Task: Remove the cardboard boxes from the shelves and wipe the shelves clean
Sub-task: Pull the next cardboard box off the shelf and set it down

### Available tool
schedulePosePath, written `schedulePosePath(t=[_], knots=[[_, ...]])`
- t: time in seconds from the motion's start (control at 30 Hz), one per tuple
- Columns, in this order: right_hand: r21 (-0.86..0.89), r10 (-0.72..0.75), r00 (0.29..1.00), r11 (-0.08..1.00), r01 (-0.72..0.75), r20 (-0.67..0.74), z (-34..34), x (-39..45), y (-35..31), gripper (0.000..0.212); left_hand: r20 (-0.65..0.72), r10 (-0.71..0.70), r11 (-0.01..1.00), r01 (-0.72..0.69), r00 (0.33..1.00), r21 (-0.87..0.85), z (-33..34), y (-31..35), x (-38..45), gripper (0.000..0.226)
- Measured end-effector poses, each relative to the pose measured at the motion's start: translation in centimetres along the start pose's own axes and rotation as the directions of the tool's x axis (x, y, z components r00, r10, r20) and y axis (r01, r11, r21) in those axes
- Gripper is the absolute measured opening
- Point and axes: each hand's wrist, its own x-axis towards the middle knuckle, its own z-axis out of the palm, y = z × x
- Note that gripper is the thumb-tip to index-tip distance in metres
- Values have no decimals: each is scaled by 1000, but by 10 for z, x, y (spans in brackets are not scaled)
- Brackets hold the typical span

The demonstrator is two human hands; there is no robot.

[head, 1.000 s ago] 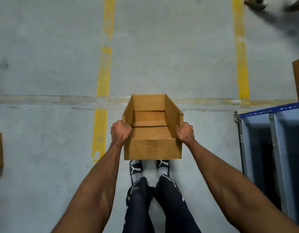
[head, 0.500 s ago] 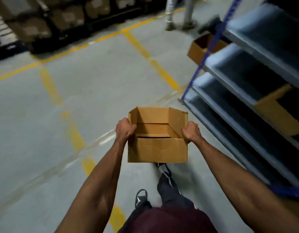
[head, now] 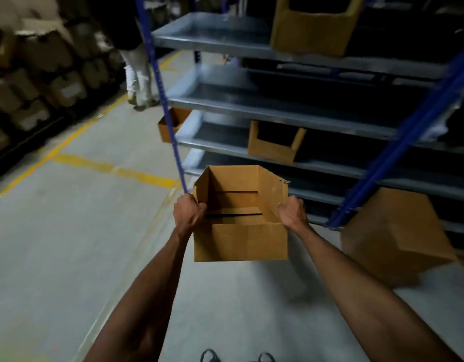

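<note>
I've got an open-topped cardboard box [head: 240, 218], brown, empty inside, flaps showing on its floor, carried above the grey floor [head: 55, 244] in front of the shelves [head: 277, 105]. Left of the box, stacked cartons [head: 42, 74]; beyond it, a blue upright [head: 170, 121], a small box [head: 274, 145] on a shelf; right, a bigger box [head: 392, 231]. My left hand [head: 187, 212] grips its left wall, my right hand [head: 292, 212] its right wall.

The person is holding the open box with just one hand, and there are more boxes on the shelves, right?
Not quite. The head view shows both hands on the box: the left hand grips its left wall and the right hand its right wall. The rest is right: more boxes sit on the shelves.
</note>
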Motion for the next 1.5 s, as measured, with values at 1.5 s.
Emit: schedulePosePath(t=[1.5], knots=[[152,68,883,988,4,-465,-184,121,-44,22,-203,378,900,-410,903,-151,0,247,142,24]])
